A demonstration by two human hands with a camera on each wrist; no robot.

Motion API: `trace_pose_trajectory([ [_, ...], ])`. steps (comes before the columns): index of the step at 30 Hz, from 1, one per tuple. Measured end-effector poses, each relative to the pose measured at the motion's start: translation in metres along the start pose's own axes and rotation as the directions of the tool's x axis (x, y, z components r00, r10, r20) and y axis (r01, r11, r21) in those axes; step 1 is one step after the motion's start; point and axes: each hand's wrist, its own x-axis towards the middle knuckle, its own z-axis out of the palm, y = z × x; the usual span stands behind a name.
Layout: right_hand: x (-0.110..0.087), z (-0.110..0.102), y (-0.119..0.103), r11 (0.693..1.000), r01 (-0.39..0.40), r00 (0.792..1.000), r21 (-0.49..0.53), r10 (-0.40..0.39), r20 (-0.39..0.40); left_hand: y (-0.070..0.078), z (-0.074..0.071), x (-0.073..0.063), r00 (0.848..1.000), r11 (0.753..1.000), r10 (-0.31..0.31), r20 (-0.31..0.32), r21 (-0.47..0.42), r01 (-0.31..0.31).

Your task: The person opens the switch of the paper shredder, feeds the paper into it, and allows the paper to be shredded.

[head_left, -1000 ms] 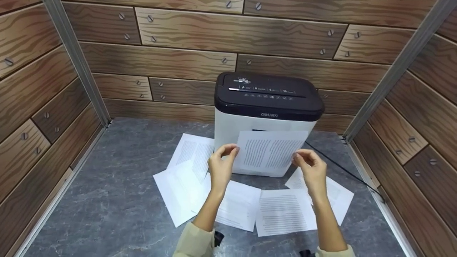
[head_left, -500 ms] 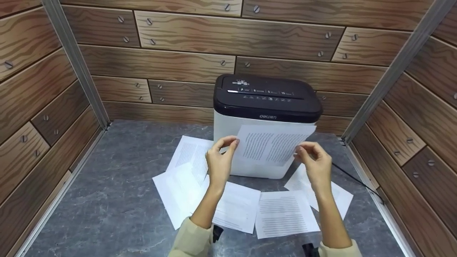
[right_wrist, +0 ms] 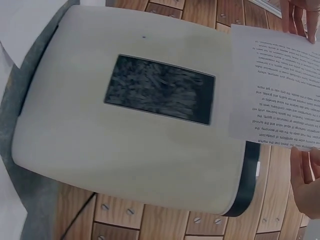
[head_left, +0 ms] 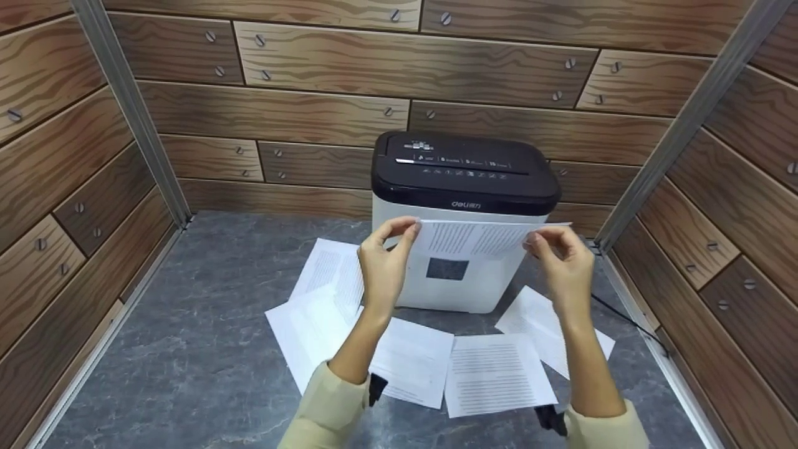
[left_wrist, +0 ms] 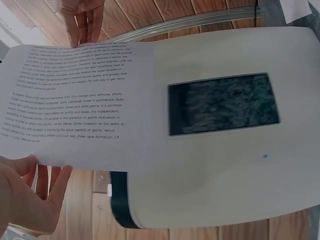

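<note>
A sheet of printed paper (head_left: 471,238) is held up in front of a paper shredder (head_left: 467,268), just below the front edge of its dark lid (head_left: 461,165). My left hand (head_left: 385,274) pinches the sheet's left edge between thumb and fingers. At the opposite edge, my right hand (head_left: 568,274) pinches it the same way. The sheet tilts away, so its text looks foreshortened in the head view. In the left wrist view the lines of text on the paper (left_wrist: 70,100) are readable, and the shredder's window (left_wrist: 225,104) shows pale shreds behind it.
Several printed sheets lie on the grey marbled surface (head_left: 187,312): a pair at left (head_left: 315,324), one in front (head_left: 411,362), another sheet (head_left: 499,377) beside it, and more paper (head_left: 542,324) at right. A black cord (head_left: 629,321) runs to the right wall. Wood-patterned walls enclose the surface.
Both hands have raised the sheet from in front of the shredder's body towards its lid and tilted it flatter. The right hand has shifted rightward. The shredder's window has come into view.
</note>
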Motion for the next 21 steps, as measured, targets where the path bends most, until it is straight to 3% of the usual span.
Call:
trace_pose_trajectory([
  [4,0.018,0.0,-0.007,0.997,0.058,0.998,0.054,-0.057,-0.021,0.013,0.003,0.018,0.997,0.998,0.068,0.026,0.013,-0.068],
  [6,0.028,0.001,-0.009,0.994,0.105,0.994,0.032,-0.104,-0.033,0.019,0.004,0.028,0.996,0.996,0.084,0.038,0.026,-0.085],
  [15,0.067,0.017,-0.029,0.964,0.183,0.979,-0.192,-0.197,-0.058,0.035,0.009,0.068,0.996,0.998,0.068,0.052,-0.021,-0.067],
  [21,0.082,0.035,-0.048,0.965,0.211,0.971,-0.156,-0.225,-0.075,0.031,0.021,0.091,0.997,0.992,0.078,0.015,-0.098,-0.076],
])
